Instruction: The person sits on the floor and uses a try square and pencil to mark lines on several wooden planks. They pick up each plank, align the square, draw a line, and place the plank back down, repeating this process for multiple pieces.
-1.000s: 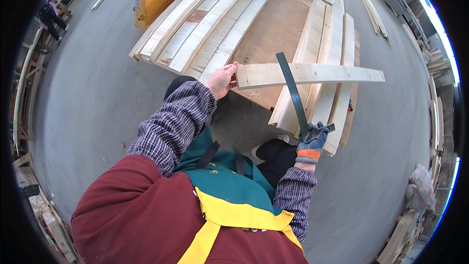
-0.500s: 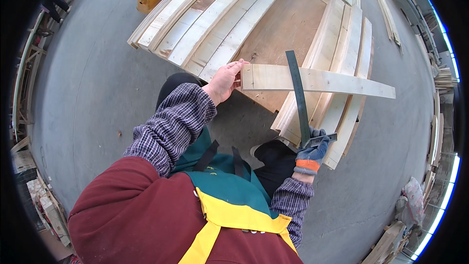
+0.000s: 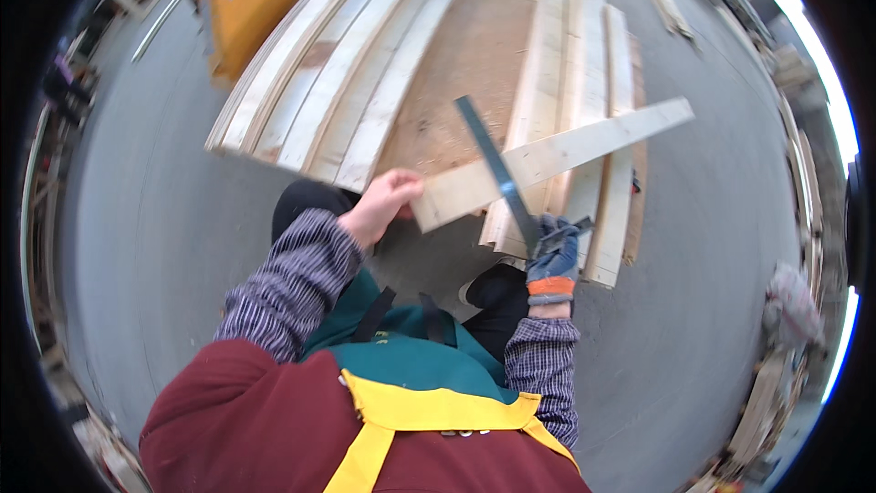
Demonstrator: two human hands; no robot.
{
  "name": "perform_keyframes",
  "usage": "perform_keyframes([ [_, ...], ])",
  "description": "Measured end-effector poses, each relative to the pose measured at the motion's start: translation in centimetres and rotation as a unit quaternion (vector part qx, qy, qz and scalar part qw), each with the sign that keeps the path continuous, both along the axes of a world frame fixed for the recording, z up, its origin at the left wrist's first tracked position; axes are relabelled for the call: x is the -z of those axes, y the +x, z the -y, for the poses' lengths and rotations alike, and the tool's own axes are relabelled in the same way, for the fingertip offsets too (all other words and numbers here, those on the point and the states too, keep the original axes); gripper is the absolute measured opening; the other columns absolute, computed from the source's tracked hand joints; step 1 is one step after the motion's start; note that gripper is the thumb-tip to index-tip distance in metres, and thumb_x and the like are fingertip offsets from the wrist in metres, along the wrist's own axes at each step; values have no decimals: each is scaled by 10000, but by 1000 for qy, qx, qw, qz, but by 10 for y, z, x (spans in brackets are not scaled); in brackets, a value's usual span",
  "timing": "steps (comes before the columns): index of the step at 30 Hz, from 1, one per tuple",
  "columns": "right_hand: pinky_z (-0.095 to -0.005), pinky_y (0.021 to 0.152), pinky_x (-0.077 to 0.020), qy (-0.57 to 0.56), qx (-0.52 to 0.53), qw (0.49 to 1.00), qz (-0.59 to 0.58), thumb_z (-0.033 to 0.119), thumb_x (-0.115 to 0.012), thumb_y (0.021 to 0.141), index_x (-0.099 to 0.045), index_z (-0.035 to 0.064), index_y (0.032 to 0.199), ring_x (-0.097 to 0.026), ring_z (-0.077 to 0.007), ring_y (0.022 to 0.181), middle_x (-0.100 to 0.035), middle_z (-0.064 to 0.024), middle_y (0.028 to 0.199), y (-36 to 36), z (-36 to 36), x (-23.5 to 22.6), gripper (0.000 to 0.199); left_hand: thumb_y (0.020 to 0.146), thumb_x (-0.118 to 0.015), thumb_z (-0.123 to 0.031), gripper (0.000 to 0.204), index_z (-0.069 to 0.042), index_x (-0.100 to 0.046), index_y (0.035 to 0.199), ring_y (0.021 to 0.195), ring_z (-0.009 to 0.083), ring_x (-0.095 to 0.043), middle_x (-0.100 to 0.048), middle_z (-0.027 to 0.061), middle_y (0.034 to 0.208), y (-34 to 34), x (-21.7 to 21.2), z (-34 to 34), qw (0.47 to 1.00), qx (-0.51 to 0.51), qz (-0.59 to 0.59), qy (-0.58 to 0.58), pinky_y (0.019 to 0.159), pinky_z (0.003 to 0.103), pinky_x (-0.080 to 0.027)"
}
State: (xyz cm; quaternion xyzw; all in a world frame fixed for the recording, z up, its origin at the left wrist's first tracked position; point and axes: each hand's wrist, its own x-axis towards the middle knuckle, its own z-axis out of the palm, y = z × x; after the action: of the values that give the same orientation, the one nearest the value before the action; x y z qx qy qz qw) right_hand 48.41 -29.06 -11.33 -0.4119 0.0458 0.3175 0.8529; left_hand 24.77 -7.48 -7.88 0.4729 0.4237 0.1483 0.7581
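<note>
My bare left hand (image 3: pixel 380 207) pinches the near left end of a pale wooden board (image 3: pixel 593 143), which slants up to the right above the stacked planks. A grey-and-orange work glove covers my right hand (image 3: pixel 553 260). Its fingers are closed around the short stock of a carpenter's square (image 3: pixel 489 153). The square's long dark blade tilts up to the left and crosses in front of the board; whether they touch I cannot tell.
Pale planks (image 3: pixel 339 82) lie along the left of a brown wooden panel (image 3: pixel 453 59), and more planks (image 3: pixel 591 82) along its right. A yellow metal object (image 3: pixel 246 23) stands beyond the left stack. Timber and a plastic bag (image 3: pixel 792 303) line the right side.
The board has swung, its left end lower and its right end higher. My left hand has moved down and left with it. The square leans further left, and the whole view has shifted.
</note>
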Motion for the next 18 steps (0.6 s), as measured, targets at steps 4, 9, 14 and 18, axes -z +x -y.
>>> perform_keyframes([
  [4,-398,1011,-459,-12,14,1000,-2,320,-556,963,-576,18,1186,-598,-281,1114,-624,-137,1177,1,0,-11,376,885,-613,-170,340,-23,-585,1191,919,138,-612,-623,52,1053,5,-12,38,983,179,-30,-32,789,274,-527],
  [9,-427,894,-530,-13,28,1000,-7,294,-599,931,-602,38,1147,-625,-248,1063,-648,-142,1121,-1,3,-23,334,955,-565,-354,371,-41,-590,1152,918,125,-583,-623,38,1012,58,-21,33,928,337,-151,43,842,264,-475],
  [14,-443,959,-485,-39,40,997,43,382,-540,959,-573,65,1196,-587,-243,1125,-630,-108,1193,5,1,-14,397,962,-562,-457,526,8,-552,1207,965,160,-625,-657,93,1081,93,-3,63,931,320,-151,94,852,299,-499],
  [18,-406,914,-495,-34,48,998,33,411,-538,955,-596,91,1146,-586,-202,1087,-636,-58,1140,3,5,-7,378,840,-725,-474,649,60,-547,1163,933,176,-638,-668,135,1038,81,9,87,928,304,-103,190,817,301,-518],
])
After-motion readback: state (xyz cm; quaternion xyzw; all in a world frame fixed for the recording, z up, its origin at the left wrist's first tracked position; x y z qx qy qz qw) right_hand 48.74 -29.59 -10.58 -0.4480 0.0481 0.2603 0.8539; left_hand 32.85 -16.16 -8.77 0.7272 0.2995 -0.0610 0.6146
